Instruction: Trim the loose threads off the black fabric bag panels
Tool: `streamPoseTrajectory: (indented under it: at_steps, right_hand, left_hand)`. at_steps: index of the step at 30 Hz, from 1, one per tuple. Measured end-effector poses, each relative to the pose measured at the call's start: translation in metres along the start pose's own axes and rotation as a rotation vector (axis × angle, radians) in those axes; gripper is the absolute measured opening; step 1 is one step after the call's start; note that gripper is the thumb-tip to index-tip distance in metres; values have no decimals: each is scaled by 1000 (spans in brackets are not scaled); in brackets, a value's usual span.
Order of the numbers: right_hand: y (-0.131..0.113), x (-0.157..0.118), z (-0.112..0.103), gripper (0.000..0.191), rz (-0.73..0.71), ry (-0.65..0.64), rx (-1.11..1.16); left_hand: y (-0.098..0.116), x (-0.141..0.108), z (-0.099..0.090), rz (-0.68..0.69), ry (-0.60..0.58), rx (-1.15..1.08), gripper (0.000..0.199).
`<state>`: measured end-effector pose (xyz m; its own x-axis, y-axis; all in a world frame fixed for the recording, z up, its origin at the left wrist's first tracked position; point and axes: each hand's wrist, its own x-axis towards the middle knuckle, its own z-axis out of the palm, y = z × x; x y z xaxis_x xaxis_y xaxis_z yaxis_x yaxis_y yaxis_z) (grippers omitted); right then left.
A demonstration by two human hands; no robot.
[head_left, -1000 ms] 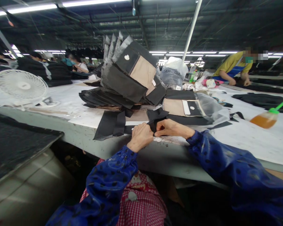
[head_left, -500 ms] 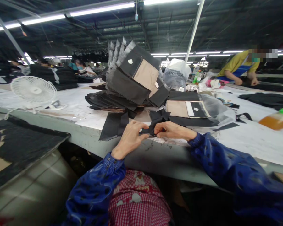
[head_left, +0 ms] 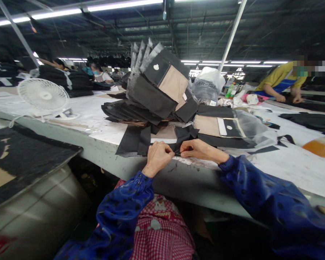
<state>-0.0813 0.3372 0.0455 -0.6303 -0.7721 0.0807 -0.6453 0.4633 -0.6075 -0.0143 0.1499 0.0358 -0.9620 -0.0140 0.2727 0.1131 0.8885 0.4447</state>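
Note:
A black fabric piece with a beige panel lies flat at the table's front edge. My left hand is at its near edge, thumb and fingertips pinched together on the cloth. Just to the right, my right hand pinches the same near edge, its thumb against the curled fingers. A small gap separates the two hands. The fingertips partly hide the bit of cloth between them. Behind the piece rises a pile of black and beige fabric panels, the upper ones fanned and tilted.
Right of the pile lies another black and beige panel with sheer mesh. A white fan stands at the left, a bottle of amber liquid at the right. Across the table a person in yellow handles dark cloth. A dark-topped surface adjoins at left.
My left hand has moved right and closed from an open curl into a pinch at the cloth's edge. My right hand keeps its pinch. The whole view has shifted slightly.

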Motion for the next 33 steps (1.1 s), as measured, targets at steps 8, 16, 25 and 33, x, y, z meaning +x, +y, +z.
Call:
streamPoseTrajectory:
  at_steps: [8,16,25,33]
  right_hand:
    - [-10,13,5,27,79,50,-207]
    - [-15,19,3,28,114,23,-268]
    - [16,12,-18,29,169,-2,-287]
    - [21,-5,-9,28,-58,80,-33]
  left_hand:
    - [-1,1,0,9,4,3,15]
    - [-11,-20,-30,248,113,-119,31]
    - [-20,-12,1,308,172,89,11]
    - [4,-7,10,107,158,101,14]
